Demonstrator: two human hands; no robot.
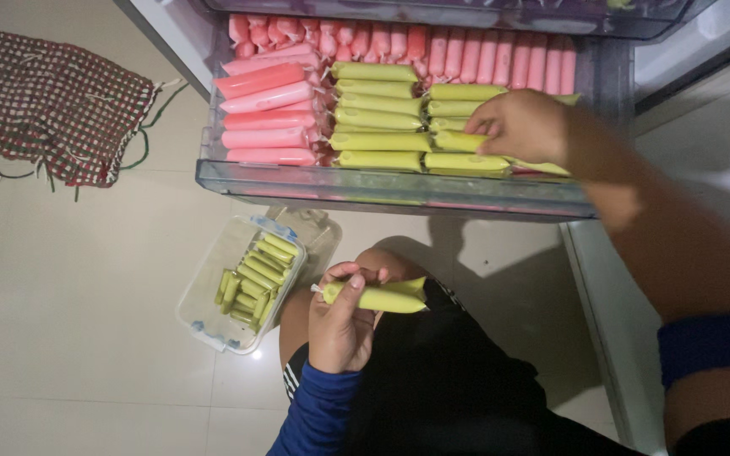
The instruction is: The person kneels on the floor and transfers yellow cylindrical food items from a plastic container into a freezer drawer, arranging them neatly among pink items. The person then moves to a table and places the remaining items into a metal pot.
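We load green ice pops into a freezer drawer that is already well filled.

Our right hand reaches into the drawer and presses its fingers onto a green pop in the right-hand green stack; we cannot tell whether it is pinching or only pushing. Our left hand hangs over our knee, closed around two more green pops, thumb laid along the upper one. Judging by how things lie, most of the work looks done: pink pops fill the left side and the back row, and green pops stand in two neat stacks beside them. What is left seems to be the pair in hand and the layer of green pops in the clear tub on the floor just beside our knee. A woven mat lies well apart to the left.
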